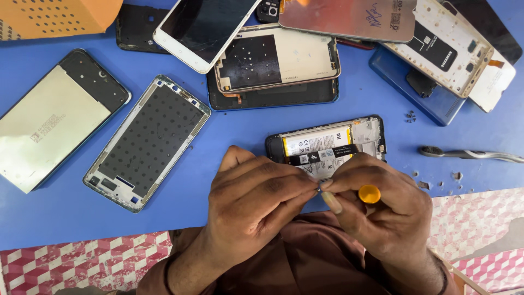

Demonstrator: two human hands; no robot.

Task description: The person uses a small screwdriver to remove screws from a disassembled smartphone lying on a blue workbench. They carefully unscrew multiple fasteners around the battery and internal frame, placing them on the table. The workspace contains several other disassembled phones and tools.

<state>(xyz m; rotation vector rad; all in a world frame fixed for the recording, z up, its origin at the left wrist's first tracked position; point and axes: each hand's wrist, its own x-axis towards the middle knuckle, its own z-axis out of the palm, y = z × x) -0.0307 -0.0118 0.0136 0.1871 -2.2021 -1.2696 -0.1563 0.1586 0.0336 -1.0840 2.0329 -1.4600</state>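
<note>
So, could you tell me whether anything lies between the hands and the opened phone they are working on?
Nothing visible does. The left hand and right hand meet fingertip to fingertip directly over the near end of the opened phone; the other phone parts lie further back on the blue table.

A cracked dark screen in a white phone (204, 30) lies at top centre, a grey display panel (349, 19) to its right, and a white-and-yellow label on the opened phone's battery (316, 143), perhaps crossed by a black strip.
</note>
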